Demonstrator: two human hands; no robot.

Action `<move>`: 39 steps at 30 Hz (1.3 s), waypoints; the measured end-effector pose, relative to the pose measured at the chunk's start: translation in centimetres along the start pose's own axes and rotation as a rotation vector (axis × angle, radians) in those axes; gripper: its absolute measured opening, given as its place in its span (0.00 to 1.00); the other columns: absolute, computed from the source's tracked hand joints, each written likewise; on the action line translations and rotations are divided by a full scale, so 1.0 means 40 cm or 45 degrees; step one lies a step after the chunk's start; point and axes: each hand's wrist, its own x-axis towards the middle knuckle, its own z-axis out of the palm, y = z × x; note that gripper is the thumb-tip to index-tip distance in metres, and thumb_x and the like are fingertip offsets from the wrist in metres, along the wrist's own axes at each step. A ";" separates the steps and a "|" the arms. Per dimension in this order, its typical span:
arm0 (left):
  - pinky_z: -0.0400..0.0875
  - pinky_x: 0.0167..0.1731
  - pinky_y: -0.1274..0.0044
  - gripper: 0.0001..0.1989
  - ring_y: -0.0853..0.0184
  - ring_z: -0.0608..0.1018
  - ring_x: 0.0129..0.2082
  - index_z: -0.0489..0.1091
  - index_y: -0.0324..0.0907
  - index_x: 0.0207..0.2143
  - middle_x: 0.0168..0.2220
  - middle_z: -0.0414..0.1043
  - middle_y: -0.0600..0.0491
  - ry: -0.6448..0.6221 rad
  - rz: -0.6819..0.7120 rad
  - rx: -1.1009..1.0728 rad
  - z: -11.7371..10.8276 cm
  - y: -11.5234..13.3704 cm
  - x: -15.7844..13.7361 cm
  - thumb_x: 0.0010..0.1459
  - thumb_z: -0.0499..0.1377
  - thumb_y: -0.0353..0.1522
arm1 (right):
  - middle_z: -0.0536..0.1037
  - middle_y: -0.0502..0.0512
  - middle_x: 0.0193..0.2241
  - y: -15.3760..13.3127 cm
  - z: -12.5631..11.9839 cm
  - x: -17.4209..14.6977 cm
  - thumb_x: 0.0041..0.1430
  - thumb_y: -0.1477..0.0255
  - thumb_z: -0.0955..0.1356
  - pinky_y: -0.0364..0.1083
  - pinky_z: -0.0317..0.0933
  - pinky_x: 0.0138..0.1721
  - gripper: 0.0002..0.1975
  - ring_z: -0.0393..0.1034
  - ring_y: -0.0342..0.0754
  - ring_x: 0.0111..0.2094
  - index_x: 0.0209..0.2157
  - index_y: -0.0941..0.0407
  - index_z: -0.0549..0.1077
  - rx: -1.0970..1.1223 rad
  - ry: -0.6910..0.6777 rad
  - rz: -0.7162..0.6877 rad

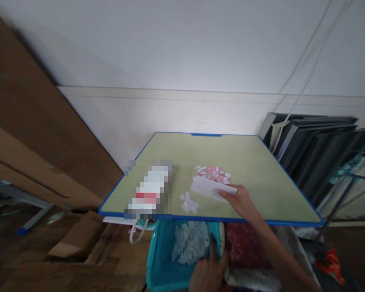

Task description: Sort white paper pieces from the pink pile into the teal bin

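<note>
My right hand (235, 198) reaches in from the right and grips the end of a flat white card (208, 187), tilted just above the table. Right behind the card lies a pile of small white and pink pieces (213, 173). A smaller group of white square pieces (189, 202) lies to the front left of it. Below the table's front edge, my left hand (208, 269) is at the right side of a teal basin (152, 259), its index finger stretched out and thumb apart. Many translucent white pieces (191, 243) lie in that basin.
The pale green table (246, 158) has a blue rim. On its left stands a pixelated white and red object (150, 188). A container with dark red contents (245, 245) sits right of the basin. Dark panels (319, 142) lean at the right; cardboard (76, 237) lies on the floor.
</note>
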 end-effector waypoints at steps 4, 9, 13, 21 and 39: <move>0.70 0.23 0.63 0.41 0.50 0.75 0.28 0.48 0.52 0.55 0.55 0.46 0.25 0.019 0.015 -0.002 0.003 -0.002 -0.002 0.39 0.61 0.44 | 0.78 0.52 0.27 -0.014 0.036 0.022 0.53 0.65 0.63 0.42 0.62 0.28 0.14 0.69 0.46 0.26 0.30 0.59 0.76 0.011 -0.053 -0.043; 0.69 0.23 0.63 0.39 0.50 0.75 0.29 0.49 0.50 0.55 0.54 0.48 0.25 0.002 0.003 0.007 0.001 -0.002 -0.004 0.40 0.59 0.46 | 0.79 0.53 0.29 -0.039 0.061 0.011 0.54 0.65 0.62 0.44 0.63 0.30 0.14 0.71 0.47 0.28 0.33 0.57 0.76 0.020 -0.126 -0.108; 0.69 0.24 0.63 0.41 0.50 0.75 0.29 0.47 0.49 0.56 0.54 0.48 0.25 -0.013 -0.002 0.038 -0.001 -0.001 -0.002 0.40 0.58 0.47 | 0.78 0.54 0.33 -0.051 0.067 -0.012 0.54 0.65 0.62 0.46 0.64 0.36 0.14 0.72 0.50 0.34 0.35 0.55 0.76 0.085 -0.192 -0.173; 0.70 0.23 0.63 0.45 0.49 0.75 0.28 0.41 0.49 0.57 0.54 0.46 0.24 0.031 0.018 0.026 0.004 -0.003 0.000 0.39 0.59 0.47 | 0.78 0.52 0.33 -0.081 0.069 -0.045 0.54 0.69 0.63 0.45 0.64 0.38 0.12 0.73 0.48 0.34 0.37 0.54 0.75 0.255 -0.333 -0.181; 0.70 0.23 0.63 0.40 0.51 0.75 0.28 0.47 0.51 0.56 0.55 0.47 0.26 -0.132 -0.016 0.096 0.000 -0.001 0.010 0.40 0.60 0.42 | 0.78 0.52 0.26 0.073 -0.149 0.053 0.39 0.69 0.72 0.42 0.61 0.24 0.13 0.69 0.45 0.24 0.30 0.59 0.75 0.555 0.035 0.260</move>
